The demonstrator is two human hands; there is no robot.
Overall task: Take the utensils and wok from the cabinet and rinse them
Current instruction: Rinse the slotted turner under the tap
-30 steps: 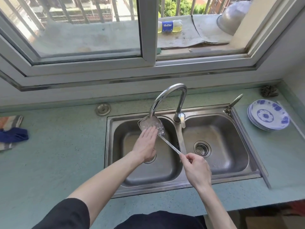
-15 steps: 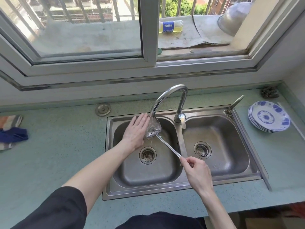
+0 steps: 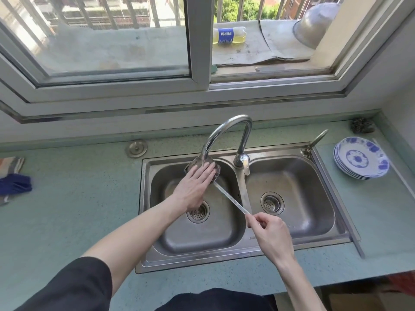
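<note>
The spatula (image 3: 203, 168) sits under the tap (image 3: 222, 135), over the left basin at twelve o'clock from its drain. The left hand (image 3: 195, 187) lies flat, fingers straight, on the blade; the right hand (image 3: 269, 234) pinches the handle end. Best to rub both faces and turn the handle slowly.

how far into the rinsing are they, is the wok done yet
Done: a metal spatula is out of the cabinet and at the sink.
In hand: the right hand pinches its handle while the left hand lies flat on the blade under the faucet, over the left basin.
Left: no wok or other utensils are in view, so those seem still to come.
</note>
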